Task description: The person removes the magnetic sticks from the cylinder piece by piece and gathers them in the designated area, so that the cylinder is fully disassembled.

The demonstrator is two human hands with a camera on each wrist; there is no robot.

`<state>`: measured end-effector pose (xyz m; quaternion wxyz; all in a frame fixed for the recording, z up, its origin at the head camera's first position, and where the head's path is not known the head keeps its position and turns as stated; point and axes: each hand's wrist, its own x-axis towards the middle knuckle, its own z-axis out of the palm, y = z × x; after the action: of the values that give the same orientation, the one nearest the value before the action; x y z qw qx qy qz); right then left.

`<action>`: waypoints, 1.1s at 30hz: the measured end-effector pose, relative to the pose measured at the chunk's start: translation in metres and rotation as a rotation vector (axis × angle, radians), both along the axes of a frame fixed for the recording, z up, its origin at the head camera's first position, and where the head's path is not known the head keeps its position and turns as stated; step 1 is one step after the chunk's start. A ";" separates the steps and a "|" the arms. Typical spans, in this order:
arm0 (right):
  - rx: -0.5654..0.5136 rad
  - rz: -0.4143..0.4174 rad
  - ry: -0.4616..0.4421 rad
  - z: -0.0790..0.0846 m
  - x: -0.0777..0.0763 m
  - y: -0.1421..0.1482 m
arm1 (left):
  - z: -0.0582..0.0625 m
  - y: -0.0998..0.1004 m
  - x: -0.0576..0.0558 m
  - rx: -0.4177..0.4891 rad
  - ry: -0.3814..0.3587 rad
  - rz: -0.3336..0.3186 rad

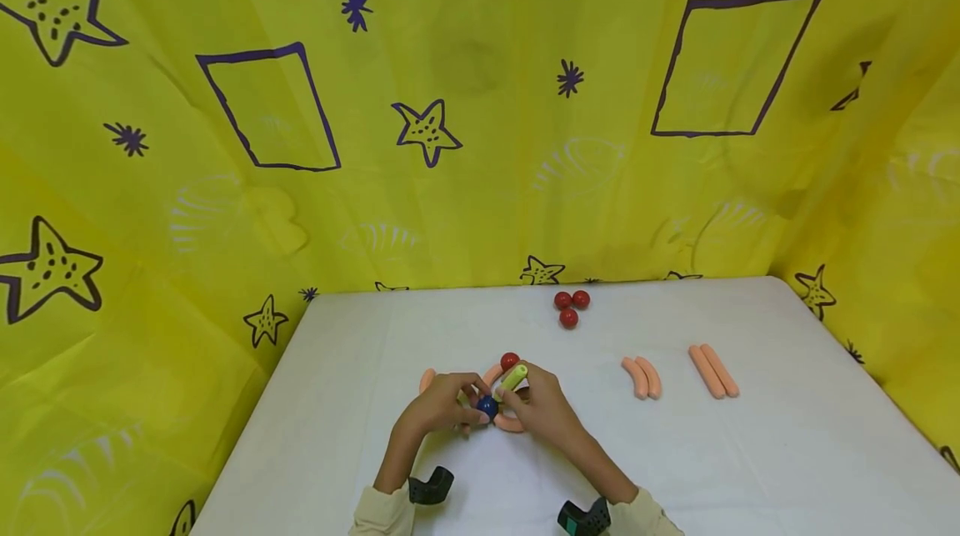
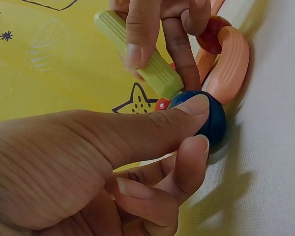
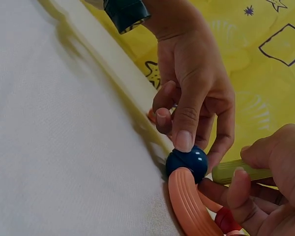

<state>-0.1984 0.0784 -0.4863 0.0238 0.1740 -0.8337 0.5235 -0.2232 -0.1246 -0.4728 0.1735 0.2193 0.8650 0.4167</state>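
Note:
My left hand [image 1: 441, 404] pinches a dark blue ball [image 1: 487, 408] between thumb and fingers, low over the white table. A ribbed light green stick [image 1: 513, 381] is pinched in my right hand [image 1: 547, 411]. In the left wrist view the lower end of that stick [image 2: 160, 78] meets or nearly meets the blue ball [image 2: 217, 123]; contact is unclear. A curved orange stick [image 3: 189, 199] joins the ball in the right wrist view. Close by, a red ball [image 1: 510, 361] sits against another orange stick [image 1: 492, 374]. My hands hide part of this cluster.
Three loose red balls [image 1: 568, 318] lie at the table's back. To the right are two short curved orange sticks [image 1: 641, 378] and two longer straight ones [image 1: 713, 371]. Another orange piece [image 1: 427, 379] shows beyond my left hand. Yellow patterned cloth [image 1: 480, 211] surrounds the white table [image 1: 787, 453].

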 end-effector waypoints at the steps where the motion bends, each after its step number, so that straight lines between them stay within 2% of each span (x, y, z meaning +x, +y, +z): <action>1: -0.001 -0.010 -0.007 0.000 0.000 0.000 | 0.000 0.000 0.000 0.002 0.000 -0.001; 8: -0.039 -0.052 -0.054 0.000 -0.001 0.001 | 0.000 -0.001 -0.001 -0.003 0.008 -0.017; 17: -0.036 -0.179 0.012 0.006 -0.008 0.009 | 0.001 -0.002 -0.002 -0.012 0.001 -0.015; 22: -0.068 -0.227 -0.018 0.013 -0.011 0.022 | 0.001 0.000 -0.003 -0.023 -0.010 -0.006; 29: -0.068 -0.307 0.040 0.016 -0.020 0.046 | 0.002 0.000 -0.002 -0.017 -0.008 -0.008; 33: -0.065 -0.348 0.040 0.018 -0.021 0.064 | 0.001 0.000 -0.001 -0.027 -0.028 0.005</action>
<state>-0.2198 0.1420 -0.4683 0.1361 0.0368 -0.8332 0.5346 -0.2244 -0.1243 -0.4714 0.1872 0.2090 0.8685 0.4085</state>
